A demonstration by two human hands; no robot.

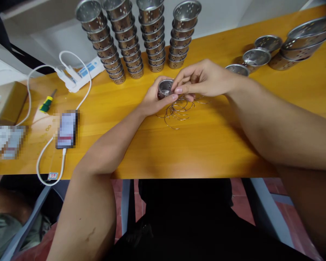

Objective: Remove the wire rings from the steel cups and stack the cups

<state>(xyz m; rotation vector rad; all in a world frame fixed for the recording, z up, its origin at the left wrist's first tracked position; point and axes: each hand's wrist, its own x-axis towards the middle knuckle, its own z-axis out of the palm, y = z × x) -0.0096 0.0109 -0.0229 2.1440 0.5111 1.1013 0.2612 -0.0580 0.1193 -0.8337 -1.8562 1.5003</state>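
Note:
My left hand [156, 98] is wrapped round a small perforated metal cup [165, 89], whose open mouth tilts toward me. At the cup's right rim is my right hand [197, 81], thumb and fingers pinched together. Whatever lies between those fingertips, if anything, is too small to make out. Below both hands several thin curved metal wires [176, 112] lie in a loose heap on the wooden table [195, 152]. My fingers hide part of the cup and some of the wires.
Tall stacks of perforated cups [154, 40] stand along the back. More cups [256, 56] sit at the right. On the left are a power strip [84, 74] with white cables, a screwdriver [46, 103], a phone [67, 128] and a cardboard box [11, 103]. A person's leg [8, 206] shows lower left.

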